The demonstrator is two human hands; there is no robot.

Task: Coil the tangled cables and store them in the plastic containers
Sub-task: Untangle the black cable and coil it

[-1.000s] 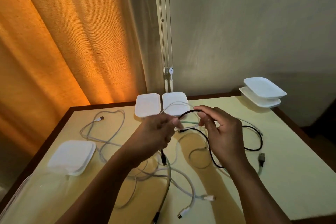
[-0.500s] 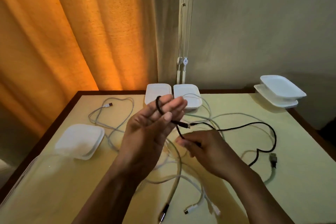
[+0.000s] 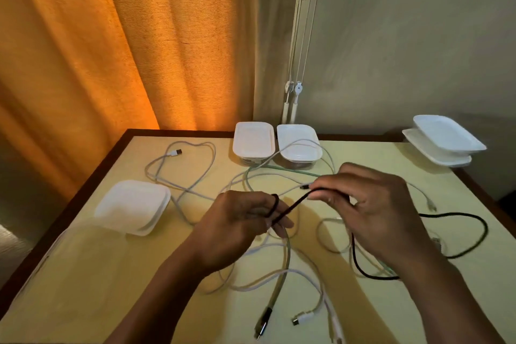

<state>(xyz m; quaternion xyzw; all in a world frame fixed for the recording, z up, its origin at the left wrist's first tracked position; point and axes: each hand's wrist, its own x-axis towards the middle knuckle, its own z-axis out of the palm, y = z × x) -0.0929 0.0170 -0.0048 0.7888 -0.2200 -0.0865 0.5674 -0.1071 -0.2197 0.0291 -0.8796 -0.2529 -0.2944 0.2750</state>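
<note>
While black cable [image 3: 293,205] loops left hand [image 3: 237,220], right hand [image 3: 377,204] pinches it

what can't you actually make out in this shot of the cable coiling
Head view only:
1. Turns of black cable round the left hand: its fingers hide the count.
2. Black cable's path past the right hand: hand and forearm cover it.
3. Contents of the back left container: lid covers them.
4. White cable end: cut off by the bottom edge, blurred.
</note>
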